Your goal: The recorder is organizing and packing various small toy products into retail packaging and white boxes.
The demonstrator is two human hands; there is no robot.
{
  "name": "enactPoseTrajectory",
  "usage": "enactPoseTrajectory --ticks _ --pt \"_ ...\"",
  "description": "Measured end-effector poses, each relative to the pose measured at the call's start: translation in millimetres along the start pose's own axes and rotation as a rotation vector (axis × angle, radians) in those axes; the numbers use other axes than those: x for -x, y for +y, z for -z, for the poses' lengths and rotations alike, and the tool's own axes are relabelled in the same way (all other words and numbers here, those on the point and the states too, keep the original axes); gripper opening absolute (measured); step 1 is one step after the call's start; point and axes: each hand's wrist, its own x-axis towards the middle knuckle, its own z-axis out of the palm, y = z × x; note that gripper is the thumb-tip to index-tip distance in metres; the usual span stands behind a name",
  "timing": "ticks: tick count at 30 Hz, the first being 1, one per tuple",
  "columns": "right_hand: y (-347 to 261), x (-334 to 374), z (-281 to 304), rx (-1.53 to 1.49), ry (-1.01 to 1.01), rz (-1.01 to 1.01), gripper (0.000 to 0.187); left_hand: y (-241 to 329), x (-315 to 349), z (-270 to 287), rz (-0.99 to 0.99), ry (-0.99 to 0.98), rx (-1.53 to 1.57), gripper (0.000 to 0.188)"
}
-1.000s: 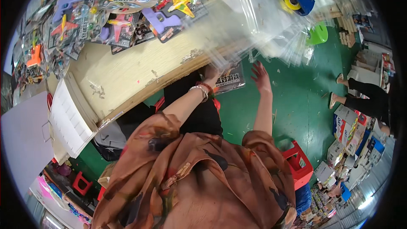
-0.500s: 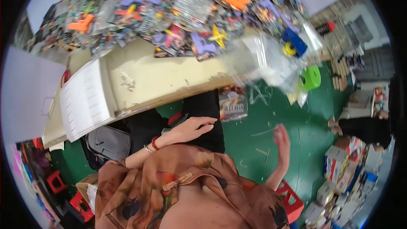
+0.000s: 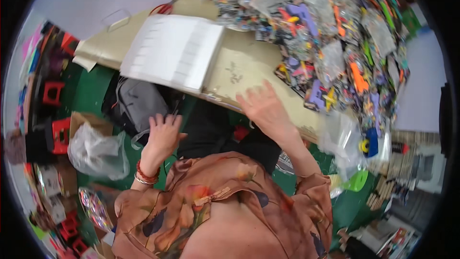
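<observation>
My left hand (image 3: pixel 164 136), with a red bracelet at the wrist, hangs in front of the table's near edge with its fingers spread and nothing in them. Beside it is a grey backpack (image 3: pixel 139 103) below the table. My right hand (image 3: pixel 266 108) is over the table's front edge, fingers apart and slightly blurred, holding nothing. Just left of that hand lies a thick stack of white printed sheets (image 3: pixel 167 50) on the cream tabletop (image 3: pixel 239 57). To its right spreads a big heap of bagged small plastic toys (image 3: pixel 311 29), with purple and orange toy guns among them.
Red-handled scissors (image 3: pixel 163 8) lie behind the paper stack. Clear plastic bags (image 3: pixel 340 139) hang at the table's right end, near a blue tape dispenser (image 3: pixel 369 142) and a green stool (image 3: pixel 355 181). On the left floor stands a carton with a white plastic bag (image 3: pixel 98 151).
The view has turned left, so the paper stack sits nearer the middle. My right hand has come from the right side to the table edge; my left hand has lifted from my lap and spread.
</observation>
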Motion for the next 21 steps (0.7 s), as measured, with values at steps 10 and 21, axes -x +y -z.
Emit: enactPoseTrajectory --ticks 10,21 --pt "-31.8 -55.8 -84.0 -1.085 0.193 -0.313 0.030 -3.5 -37.9 16.6 0.075 1.004 0.988 0.016" --pt "95.6 -11.6 -23.5 -0.890 0.733 -0.712 0.020 19.7 -136.4 -5.1 -0.045 0.690 0.459 0.060"
